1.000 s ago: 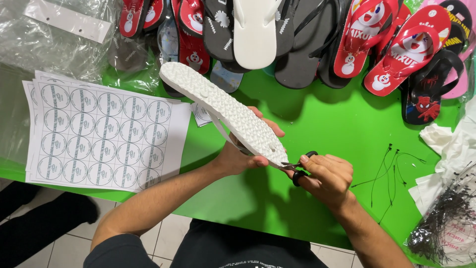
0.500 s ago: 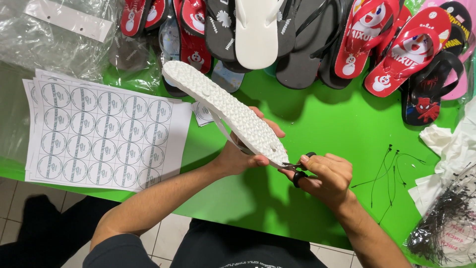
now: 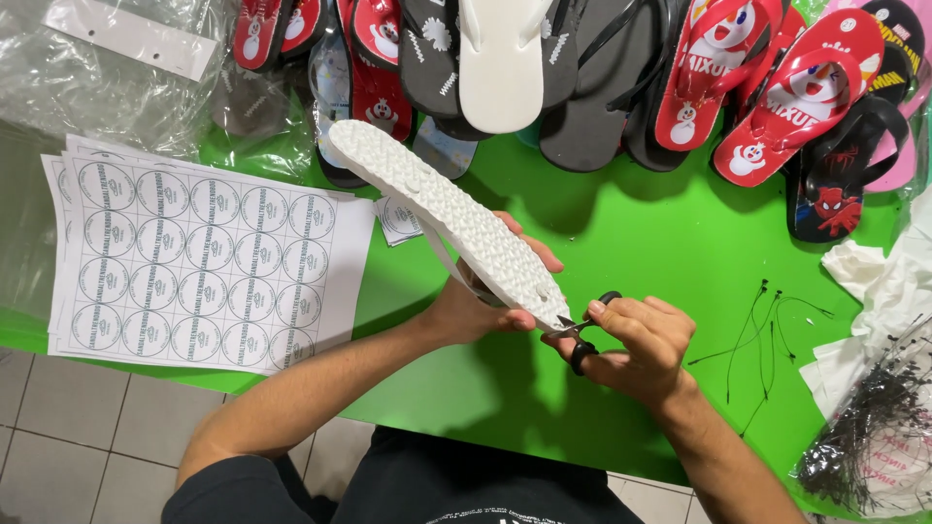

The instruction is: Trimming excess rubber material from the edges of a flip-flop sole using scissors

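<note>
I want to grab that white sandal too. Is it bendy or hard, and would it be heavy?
Probably light: the left hand holds the white sandal up by one end alone. Likely fairly stiff, since it sticks out straight without drooping. Its bumpy sole should make it hard to slip.

A green table (image 3: 670,243) serves as the base for everything. On its left edge lies a stack of white sheets of round stickers (image 3: 199,257), overhanging toward the tiled floor (image 3: 58,456). Clear plastic bags (image 3: 87,68) sit beyond the stickers. Along the table's far edge is a row of flip-flops: black ones (image 3: 592,87), a white one (image 3: 500,58) and red ones with a snowman print (image 3: 777,97). Loose black plastic ties (image 3: 762,335) lie near the right edge, beside crumpled white paper (image 3: 874,281).
</note>
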